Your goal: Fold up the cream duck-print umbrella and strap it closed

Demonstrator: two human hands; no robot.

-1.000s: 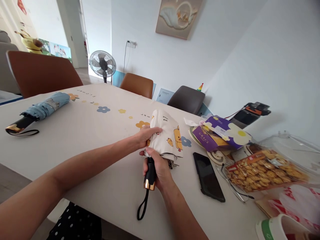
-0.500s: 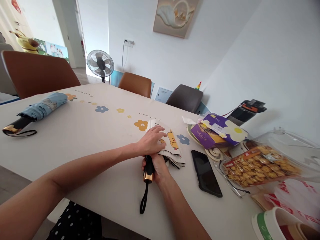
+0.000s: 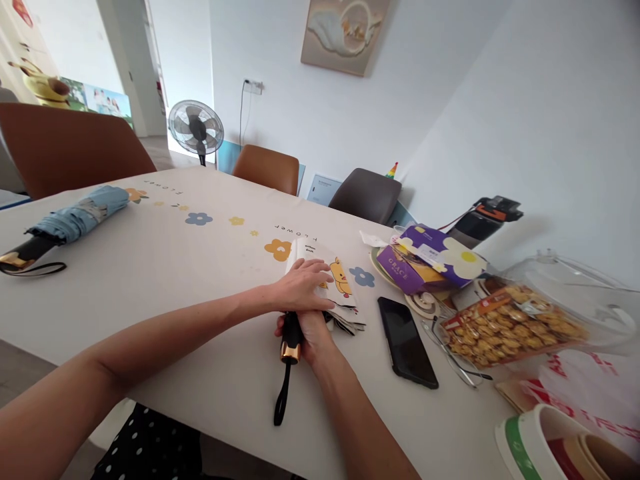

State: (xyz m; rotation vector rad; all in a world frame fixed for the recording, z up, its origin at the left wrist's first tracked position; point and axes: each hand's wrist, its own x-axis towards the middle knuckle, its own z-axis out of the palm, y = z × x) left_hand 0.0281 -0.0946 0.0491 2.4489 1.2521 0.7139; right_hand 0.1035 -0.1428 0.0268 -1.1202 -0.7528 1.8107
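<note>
White umbrella (image 3: pixel 344 283), folded but not wrapped tight, is what I have under both hands, over the near part of the table (image 3: pixel 210 280), just beside the phone (image 3: pixel 407 343) and well apart from the blue umbrella (image 3: pixel 83 217). From where I watch, I can't tell whether it rests fully on the tabletop or is held slightly above it.

My right hand (image 3: pixel 315 333) is curled around the black handle (image 3: pixel 291 337) where it meets the cloth (image 3: pixel 311 249), fingers wrapped and closed on it; the strap (image 3: pixel 281 403) hangs loose below. My left hand (image 3: pixel 303 285) lies across the printed cloth, back up, its fingers extended and slightly spread, pinching nothing that I can see; the palm's contact is hidden.

I judge the step in hand to be pressing and smoothing the folds into order. The next move, I'd say, calls for a steady right grip while the left gathers the uneven edges (image 3: pixel 349 323) sticking out near the right wrist.

A second ago the left hand was gripping the cloth's left edge with its thumb on top, and the right thumb showed against the folds. Now the left hand lies flat over them and covers that thumb.
</note>
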